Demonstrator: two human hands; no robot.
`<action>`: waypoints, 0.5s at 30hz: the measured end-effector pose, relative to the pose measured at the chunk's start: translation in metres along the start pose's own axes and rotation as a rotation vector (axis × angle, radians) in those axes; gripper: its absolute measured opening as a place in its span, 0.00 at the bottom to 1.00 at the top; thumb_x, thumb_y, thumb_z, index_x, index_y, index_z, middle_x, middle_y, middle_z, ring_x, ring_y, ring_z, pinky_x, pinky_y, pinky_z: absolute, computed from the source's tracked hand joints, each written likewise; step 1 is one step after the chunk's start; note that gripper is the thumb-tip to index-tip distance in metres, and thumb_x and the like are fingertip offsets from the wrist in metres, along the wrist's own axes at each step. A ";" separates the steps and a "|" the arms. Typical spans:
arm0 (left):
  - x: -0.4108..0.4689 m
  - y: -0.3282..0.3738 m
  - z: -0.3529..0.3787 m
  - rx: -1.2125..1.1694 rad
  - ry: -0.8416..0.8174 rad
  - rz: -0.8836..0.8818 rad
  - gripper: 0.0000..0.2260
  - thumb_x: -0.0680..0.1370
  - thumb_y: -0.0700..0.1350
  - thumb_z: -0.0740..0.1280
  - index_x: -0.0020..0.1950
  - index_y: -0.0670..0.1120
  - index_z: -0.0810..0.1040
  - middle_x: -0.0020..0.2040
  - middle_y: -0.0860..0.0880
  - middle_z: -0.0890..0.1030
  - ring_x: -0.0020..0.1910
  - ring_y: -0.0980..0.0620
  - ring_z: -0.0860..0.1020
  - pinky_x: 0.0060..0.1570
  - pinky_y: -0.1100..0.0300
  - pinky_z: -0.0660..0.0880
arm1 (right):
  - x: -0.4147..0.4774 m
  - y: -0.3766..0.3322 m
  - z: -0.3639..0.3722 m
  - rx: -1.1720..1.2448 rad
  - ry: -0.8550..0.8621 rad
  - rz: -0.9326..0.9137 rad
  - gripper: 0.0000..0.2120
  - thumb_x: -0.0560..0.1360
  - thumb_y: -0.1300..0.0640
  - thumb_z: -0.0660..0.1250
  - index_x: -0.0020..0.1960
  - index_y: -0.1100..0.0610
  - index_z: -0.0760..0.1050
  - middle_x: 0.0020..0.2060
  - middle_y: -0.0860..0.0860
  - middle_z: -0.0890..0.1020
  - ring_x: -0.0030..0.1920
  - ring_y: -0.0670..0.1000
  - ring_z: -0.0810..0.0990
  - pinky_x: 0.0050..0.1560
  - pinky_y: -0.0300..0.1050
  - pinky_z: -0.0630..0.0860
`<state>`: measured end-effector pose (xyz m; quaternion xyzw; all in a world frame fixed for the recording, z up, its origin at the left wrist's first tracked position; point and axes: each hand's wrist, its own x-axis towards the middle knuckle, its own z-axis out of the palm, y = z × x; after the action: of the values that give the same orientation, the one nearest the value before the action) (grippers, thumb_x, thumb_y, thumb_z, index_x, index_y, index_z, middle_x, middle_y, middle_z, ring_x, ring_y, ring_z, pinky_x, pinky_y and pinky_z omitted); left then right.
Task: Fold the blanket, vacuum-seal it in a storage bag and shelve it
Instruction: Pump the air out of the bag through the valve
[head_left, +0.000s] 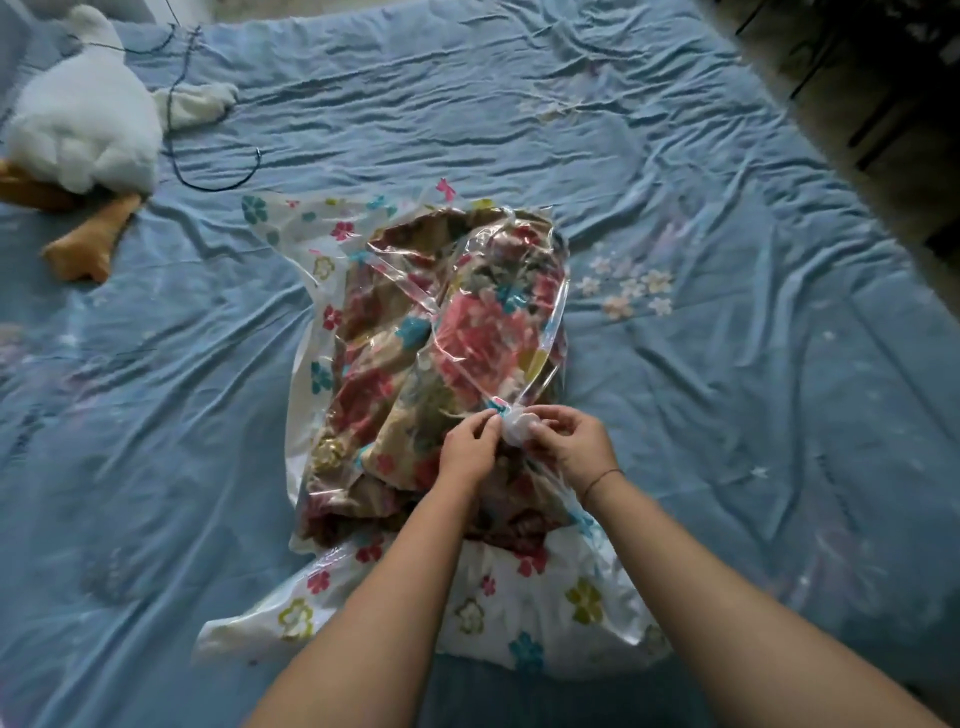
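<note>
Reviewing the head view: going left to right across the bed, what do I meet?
Plush goose → left hand → white cap on the storage bag → right hand → flower print on the sheet.

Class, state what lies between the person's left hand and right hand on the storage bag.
In the head view, the small white valve sits between the left hand and right hand; both pinch it.
</note>
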<state>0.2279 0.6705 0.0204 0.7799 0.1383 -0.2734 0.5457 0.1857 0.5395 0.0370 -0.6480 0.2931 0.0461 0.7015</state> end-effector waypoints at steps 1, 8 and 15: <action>0.004 0.000 0.003 -0.043 0.012 -0.024 0.12 0.80 0.44 0.64 0.60 0.43 0.80 0.57 0.44 0.82 0.58 0.46 0.79 0.64 0.47 0.74 | 0.005 0.002 0.000 -0.026 -0.010 0.005 0.09 0.74 0.68 0.69 0.44 0.56 0.81 0.34 0.53 0.79 0.36 0.51 0.78 0.41 0.42 0.80; 0.015 0.001 0.005 -0.136 0.011 -0.075 0.06 0.79 0.40 0.66 0.49 0.48 0.83 0.49 0.46 0.84 0.50 0.49 0.81 0.55 0.54 0.78 | 0.018 0.007 -0.011 -0.208 -0.022 0.031 0.08 0.74 0.68 0.70 0.41 0.57 0.76 0.31 0.52 0.79 0.26 0.41 0.77 0.28 0.34 0.75; 0.007 0.003 0.003 -0.183 -0.008 -0.069 0.07 0.74 0.41 0.73 0.51 0.44 0.83 0.45 0.49 0.84 0.45 0.54 0.81 0.48 0.63 0.77 | 0.020 0.015 -0.011 -0.365 0.062 -0.008 0.09 0.71 0.60 0.75 0.36 0.52 0.77 0.33 0.50 0.81 0.35 0.49 0.79 0.40 0.44 0.79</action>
<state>0.2346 0.6659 0.0178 0.7204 0.1872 -0.2814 0.6056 0.1915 0.5249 0.0148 -0.7669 0.2988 0.0758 0.5629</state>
